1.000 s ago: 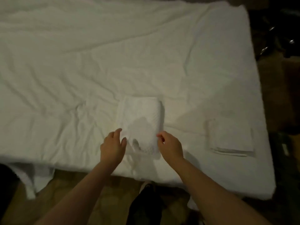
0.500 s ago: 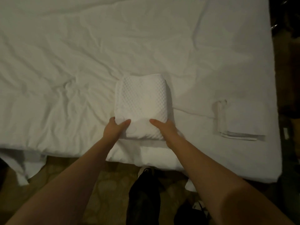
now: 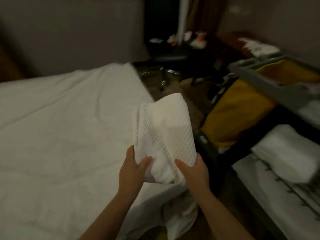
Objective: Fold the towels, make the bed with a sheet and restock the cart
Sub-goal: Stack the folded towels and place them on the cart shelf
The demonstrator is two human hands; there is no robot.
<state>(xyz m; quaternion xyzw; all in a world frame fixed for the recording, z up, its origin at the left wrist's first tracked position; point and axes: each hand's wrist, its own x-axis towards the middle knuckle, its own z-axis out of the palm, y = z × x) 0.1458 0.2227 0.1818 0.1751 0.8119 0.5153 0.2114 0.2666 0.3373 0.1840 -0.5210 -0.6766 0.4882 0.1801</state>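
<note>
**Two hands carrying a towel to the cart**

Both hands are holding one folded towel (image 3: pixel 164 135) up in the air, past the bed's (image 3: pixel 60 135) right edge. The left hand (image 3: pixel 132 172) and right hand (image 3: pixel 194 172) are gripping its near end, thumbs on top. It is probably going on the cart (image 3: pixel 270 80); keeping it flat should save the folds. The cart shelves (image 3: pixel 284 153) are looking blurry, so free space is hard to see.
</note>
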